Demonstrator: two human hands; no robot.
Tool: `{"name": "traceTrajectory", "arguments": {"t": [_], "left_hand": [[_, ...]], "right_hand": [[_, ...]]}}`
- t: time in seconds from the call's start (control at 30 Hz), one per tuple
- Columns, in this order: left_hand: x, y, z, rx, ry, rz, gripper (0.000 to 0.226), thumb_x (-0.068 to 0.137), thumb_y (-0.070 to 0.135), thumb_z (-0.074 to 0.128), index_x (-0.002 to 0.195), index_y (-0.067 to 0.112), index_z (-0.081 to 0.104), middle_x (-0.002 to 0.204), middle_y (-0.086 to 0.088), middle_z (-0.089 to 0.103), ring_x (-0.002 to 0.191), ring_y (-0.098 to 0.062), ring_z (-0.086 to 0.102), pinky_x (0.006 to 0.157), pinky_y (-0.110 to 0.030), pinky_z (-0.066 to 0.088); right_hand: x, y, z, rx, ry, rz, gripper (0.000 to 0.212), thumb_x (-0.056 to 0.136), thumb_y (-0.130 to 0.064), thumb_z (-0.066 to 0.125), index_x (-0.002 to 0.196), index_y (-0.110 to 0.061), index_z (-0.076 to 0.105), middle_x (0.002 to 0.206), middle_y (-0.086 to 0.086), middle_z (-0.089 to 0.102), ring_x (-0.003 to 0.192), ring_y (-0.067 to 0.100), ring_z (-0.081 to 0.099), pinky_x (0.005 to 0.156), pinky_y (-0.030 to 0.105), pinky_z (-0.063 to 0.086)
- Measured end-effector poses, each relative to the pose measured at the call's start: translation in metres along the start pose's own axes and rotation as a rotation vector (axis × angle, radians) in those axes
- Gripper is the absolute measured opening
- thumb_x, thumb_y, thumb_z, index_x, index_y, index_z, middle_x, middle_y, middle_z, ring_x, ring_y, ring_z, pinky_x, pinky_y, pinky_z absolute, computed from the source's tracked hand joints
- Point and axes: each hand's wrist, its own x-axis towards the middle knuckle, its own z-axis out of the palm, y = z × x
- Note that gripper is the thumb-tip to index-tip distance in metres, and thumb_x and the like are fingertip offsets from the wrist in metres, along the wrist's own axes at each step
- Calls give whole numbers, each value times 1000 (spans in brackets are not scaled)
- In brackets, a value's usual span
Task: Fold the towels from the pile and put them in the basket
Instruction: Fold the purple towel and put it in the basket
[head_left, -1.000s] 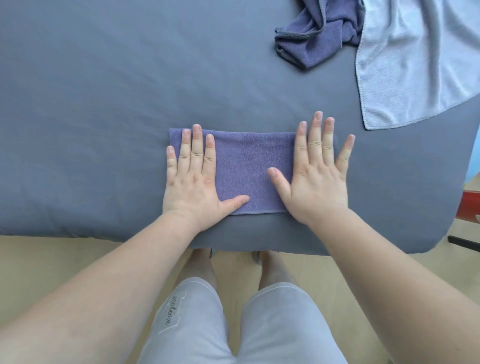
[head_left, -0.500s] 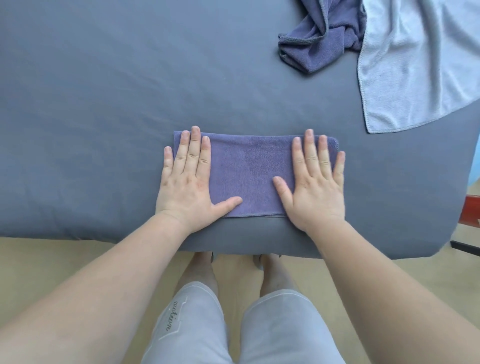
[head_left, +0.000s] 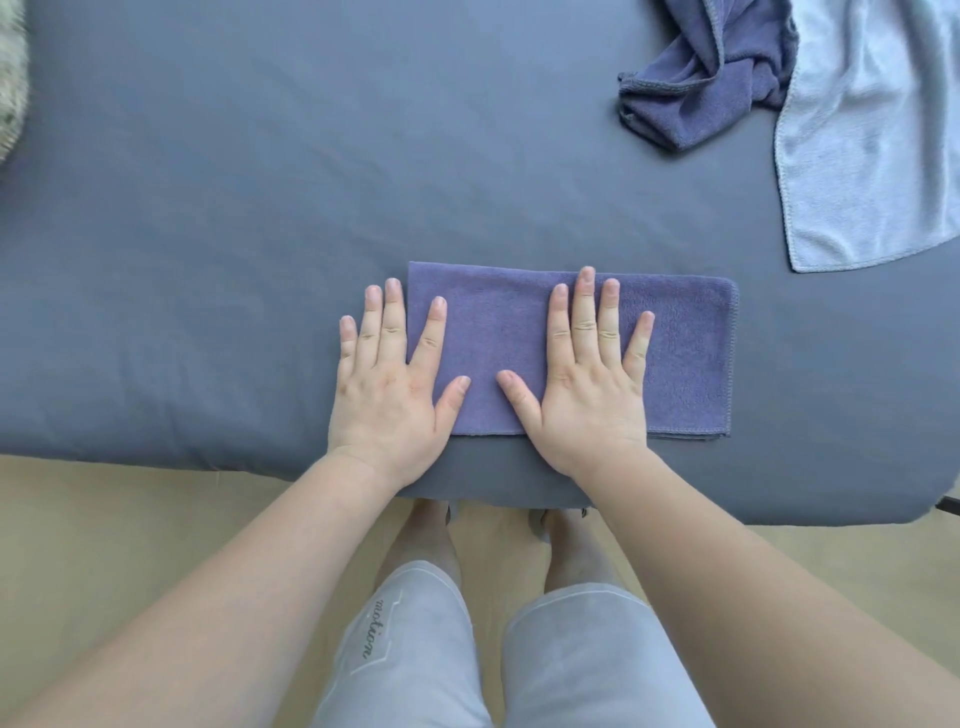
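A purple towel (head_left: 685, 364), folded into a long rectangle, lay flat on the grey-covered worktop (head_left: 260, 208). It sat close to the near edge, a little toward 3 o'clock from the middle of the view, with its long sides running from 9 to 3 o'clock and its stitched hem showing along the right and near edges.

Both hands were released and pressed flat, palms down, with fingers straight and spread, grasping nothing. The left hand (head_left: 387, 395) lay across the towel's 9 o'clock end. Its thumb and index finger rested on the cloth, while the other three fingers lay on the grey cover just past the edge. The right hand (head_left: 592, 395) rested on the middle of the towel, fingers pointing to 12 o'clock and the heel of the palm over the near hem. The two thumbs pointed toward each other, close but apart.

At about 1 o'clock, well apart from the folded towel, a crumpled purple towel (head_left: 691, 98) lay in a heap. A pale grey towel (head_left: 872, 145) was spread at its 3 o'clock side, touching it and partly over it.

At 6 o'clock, the person's grey shorts (head_left: 415, 649) and bare feet showed above a tan floor (head_left: 104, 519).
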Motion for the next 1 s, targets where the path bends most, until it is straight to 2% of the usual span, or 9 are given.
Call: {"name": "traceTrajectory", "arguments": {"t": [0.2,0.33,0.43,0.57,0.7,0.77,0.83,0.9,1.0], "left_hand": [[5,1,-2,-58,4,44,78,97,53,32,157,7,15,163,-19,18,153,-32,9,123,-54,6],[1,6,-10,-140,49,43,77,96,42,53,156,5,21,162,-19,21,145,-32,27,118,-53,22],[-3,17,-25,-319,82,56,79,90,28,58,156,7,21,164,-17,17,134,-29,37,105,-46,41],[-6,48,-49,-502,116,71,88,81,0,61,158,11,19,166,-10,11,144,-16,21,101,-25,38],[-7,94,-67,-529,158,171,89,73,-6,58,155,4,26,166,-12,11,144,-20,28,102,-26,42],[-4,120,-69,-521,130,182,87,71,-3,54,154,1,28,166,-13,11,138,-27,39,99,-34,48],[1,144,-66,-525,94,200,85,71,0,48,154,1,29,166,-12,11,133,-29,44,98,-37,49],[8,166,-58,-518,60,222,84,72,3,47,154,1,29,166,-12,11,127,-29,49,98,-38,49],[18,193,-43,-515,5,251,78,81,10,57,154,7,31,167,-12,8,120,-29,56,94,-42,50]], "right_hand": [[3,-2,3,-15,-19,8,93,94,-73,19,160,-12,-6,166,9,-18,153,28,-20,121,60,-7],[5,-2,2,-17,-41,6,93,94,-74,18,160,-13,-8,166,7,-21,152,26,-23,121,59,-9],[4,-1,0,13,-54,0,91,95,-73,16,159,-14,-8,165,6,-22,151,25,-24,121,57,-10],[2,11,-9,255,-38,-55,78,98,-64,17,161,-19,3,167,-1,-16,152,17,-23,122,51,-13],[-7,32,-39,998,60,35,57,101,-48,27,149,-22,43,162,-5,28,153,8,14,126,34,8],[-14,47,-55,1194,155,134,46,103,-40,33,138,-20,55,147,-4,52,141,7,41,118,26,30],[-19,65,-69,1347,118,232,41,105,-37,37,131,-17,62,124,2,68,121,14,61,104,33,47],[-21,80,-81,1493,18,309,34,108,-31,40,123,-14,65,107,6,74,101,19,71,87,35,56],[-23,96,-88,1499,-46,348,32,108,-31,42,94,-15,67,82,-1,70,79,13,66,69,30,52]]}}
